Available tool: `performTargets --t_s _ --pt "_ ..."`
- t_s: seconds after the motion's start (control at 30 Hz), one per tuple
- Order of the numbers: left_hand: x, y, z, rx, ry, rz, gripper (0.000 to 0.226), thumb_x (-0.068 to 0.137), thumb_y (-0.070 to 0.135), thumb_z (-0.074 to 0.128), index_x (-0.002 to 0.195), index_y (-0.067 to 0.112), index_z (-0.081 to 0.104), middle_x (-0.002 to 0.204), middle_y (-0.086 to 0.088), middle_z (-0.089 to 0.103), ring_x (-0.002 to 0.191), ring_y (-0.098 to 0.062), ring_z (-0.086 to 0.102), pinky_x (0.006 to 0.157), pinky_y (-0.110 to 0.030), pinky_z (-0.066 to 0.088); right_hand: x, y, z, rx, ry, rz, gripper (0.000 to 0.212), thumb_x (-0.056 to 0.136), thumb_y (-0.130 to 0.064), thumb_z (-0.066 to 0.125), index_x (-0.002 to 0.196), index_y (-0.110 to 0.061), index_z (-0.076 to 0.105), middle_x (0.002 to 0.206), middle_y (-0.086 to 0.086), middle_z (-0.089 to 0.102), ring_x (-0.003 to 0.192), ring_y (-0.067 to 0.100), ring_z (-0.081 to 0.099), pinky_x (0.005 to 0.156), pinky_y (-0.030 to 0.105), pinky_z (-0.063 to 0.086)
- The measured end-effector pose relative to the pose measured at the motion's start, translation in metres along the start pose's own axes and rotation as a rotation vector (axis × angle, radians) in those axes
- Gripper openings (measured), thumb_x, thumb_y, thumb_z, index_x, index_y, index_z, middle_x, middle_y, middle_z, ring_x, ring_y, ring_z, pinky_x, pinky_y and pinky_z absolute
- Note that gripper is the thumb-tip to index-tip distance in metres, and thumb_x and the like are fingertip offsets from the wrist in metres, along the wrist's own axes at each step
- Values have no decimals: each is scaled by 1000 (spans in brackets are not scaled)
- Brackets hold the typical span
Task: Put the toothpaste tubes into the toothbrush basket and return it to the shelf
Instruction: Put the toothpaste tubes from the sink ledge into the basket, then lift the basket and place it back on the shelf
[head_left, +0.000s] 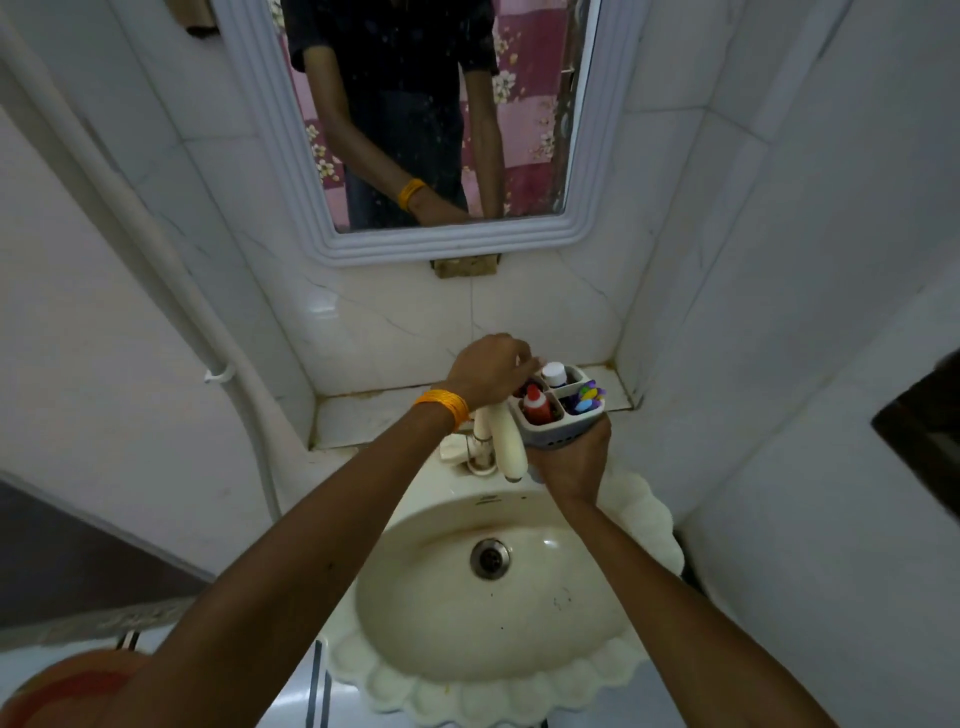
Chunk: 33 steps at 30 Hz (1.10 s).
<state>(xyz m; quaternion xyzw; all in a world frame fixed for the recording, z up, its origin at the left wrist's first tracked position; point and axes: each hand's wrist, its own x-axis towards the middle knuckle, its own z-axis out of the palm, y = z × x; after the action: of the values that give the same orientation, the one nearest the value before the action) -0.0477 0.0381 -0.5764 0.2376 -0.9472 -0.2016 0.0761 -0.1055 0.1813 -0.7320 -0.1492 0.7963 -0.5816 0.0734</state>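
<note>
My right hand (574, 457) grips the grey toothbrush basket (558, 432) from below, holding it above the back of the sink. The basket has several compartments. A red toothpaste tube with a white cap (535, 402) stands in the near left one, a white-capped tube (554, 373) stands in the far one, and colourful toothbrushes (587, 397) fill the right one. My left hand (491, 371), with yellow bangles on the wrist, hovers over the basket's far left corner with fingers curled; what they pinch is hidden.
The marble shelf (363, 415) runs along the wall behind the sink, under a white-framed mirror (431, 130). A cream tap (501, 441) stands just left of the basket. The scalloped sink (493, 597) lies below. Tiled walls close in on both sides.
</note>
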Motion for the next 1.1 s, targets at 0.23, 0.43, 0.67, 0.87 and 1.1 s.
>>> performTargets --t_s 0.23,0.43,0.67,0.87,1.1 --pt "-12 3 -65 44 377 37 42 95 50 43 97 16 68 95 -8 69 89 -28 62 74 -40 53 21 -67 -33 80 68 -111 123 42 -38 101 146 -6 43 141 11 59 131 28 59 106 32 49" --pt "-14 30 -158 141 635 73 37 96 46 41 103 18 64 99 -5 65 90 -28 57 76 -46 50 54 -174 -80 162 95 -220 118 38 -30 102 138 -3 46 136 15 58 126 30 60 99 32 49" --pt "-12 82 -277 275 895 167 39 97 45 43 108 15 65 106 -9 65 95 -30 57 82 -45 47 73 -319 -137 265 102 -441 108 46 -31 100 137 -6 47 131 8 63 113 19 62 79 6 48" --pt "-12 122 -348 383 983 210 33 97 39 42 106 13 61 108 -11 63 96 -31 56 78 -44 48 78 -417 -179 300 163 -587 103 56 -21 102 140 -5 44 130 3 62 109 16 60 75 6 47" --pt "-12 171 -418 465 1120 305 37 97 37 50 118 8 62 121 -14 66 114 -35 57 87 -46 45 83 -517 -225 387 314 -700 112 40 -60 86 131 -8 47 127 7 62 115 25 65 93 44 59"
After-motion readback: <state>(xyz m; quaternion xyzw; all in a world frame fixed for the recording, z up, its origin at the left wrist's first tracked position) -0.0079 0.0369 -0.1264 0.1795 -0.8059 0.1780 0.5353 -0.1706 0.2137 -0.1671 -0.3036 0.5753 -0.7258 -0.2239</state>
